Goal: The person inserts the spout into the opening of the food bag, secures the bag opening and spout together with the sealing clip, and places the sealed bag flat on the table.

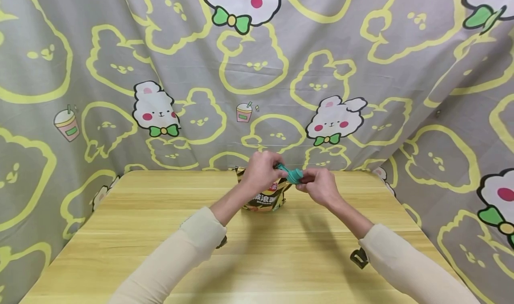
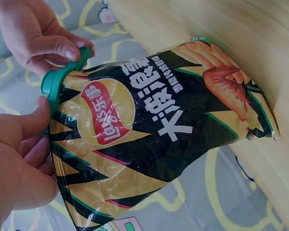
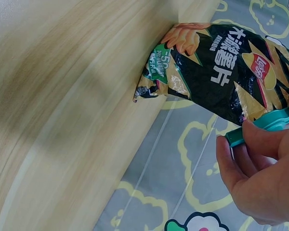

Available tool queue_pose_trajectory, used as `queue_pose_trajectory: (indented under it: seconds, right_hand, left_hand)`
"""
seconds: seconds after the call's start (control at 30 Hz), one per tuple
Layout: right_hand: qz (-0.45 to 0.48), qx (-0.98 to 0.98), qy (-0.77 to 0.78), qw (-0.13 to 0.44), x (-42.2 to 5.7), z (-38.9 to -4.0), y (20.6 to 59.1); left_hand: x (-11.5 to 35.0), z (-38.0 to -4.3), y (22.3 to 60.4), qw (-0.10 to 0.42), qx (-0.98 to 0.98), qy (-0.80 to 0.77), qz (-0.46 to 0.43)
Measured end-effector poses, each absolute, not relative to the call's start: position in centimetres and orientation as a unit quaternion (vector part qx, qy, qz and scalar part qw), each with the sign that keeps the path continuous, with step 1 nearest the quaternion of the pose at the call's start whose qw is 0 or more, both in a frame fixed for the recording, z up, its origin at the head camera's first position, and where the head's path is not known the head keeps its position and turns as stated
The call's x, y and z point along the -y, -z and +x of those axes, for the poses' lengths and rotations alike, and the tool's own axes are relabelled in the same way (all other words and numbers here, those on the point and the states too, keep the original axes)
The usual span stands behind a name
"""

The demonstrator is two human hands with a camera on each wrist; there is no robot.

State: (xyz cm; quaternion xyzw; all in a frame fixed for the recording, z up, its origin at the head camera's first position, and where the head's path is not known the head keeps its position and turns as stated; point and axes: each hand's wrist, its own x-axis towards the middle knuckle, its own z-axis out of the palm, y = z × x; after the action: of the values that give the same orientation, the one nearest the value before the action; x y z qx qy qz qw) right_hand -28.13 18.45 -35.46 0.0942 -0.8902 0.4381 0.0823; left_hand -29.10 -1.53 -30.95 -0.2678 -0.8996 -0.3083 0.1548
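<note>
hands [image 1: 262, 170] [image 1: 321, 187] hold green clip [image 1: 294, 176] at snack bag [image 2: 154, 108] top

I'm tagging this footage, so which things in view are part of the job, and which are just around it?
Part of the job:
- clip, pinched by both hands
- bag
- left hand
- right hand

Just around:
- table, under the bag
- patterned cloth, behind

There is one bag of Lay's potato chips [image 2: 149, 149], one green clip [image 1: 294, 176], one left hand [image 1: 262, 168] and one right hand [image 1: 322, 187], two cream sleeves [image 1: 172, 259], two dark bits [image 1: 358, 258] by the sleeves, one tabletop [image 1: 160, 214], and two pink cups [image 1: 67, 127] drawn on the gray cloth [image 1: 281, 107].
</note>
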Motion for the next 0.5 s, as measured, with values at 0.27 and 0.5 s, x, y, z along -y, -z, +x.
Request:
queue_pose_trajectory:
  seconds: [0.27,0.5]
  right_hand:
    - [0.099,0.889,-0.443,0.070,-18.36,-27.96,35.24]
    - [0.104,0.887,-0.446,0.064,-18.24,-27.86,35.06]
  left_hand:
    - [1.44,-29.02,31.24,0.171,0.891,0.321,-0.272]
    - [1.51,-28.78,31.42,0.185,0.889,0.316,-0.274]
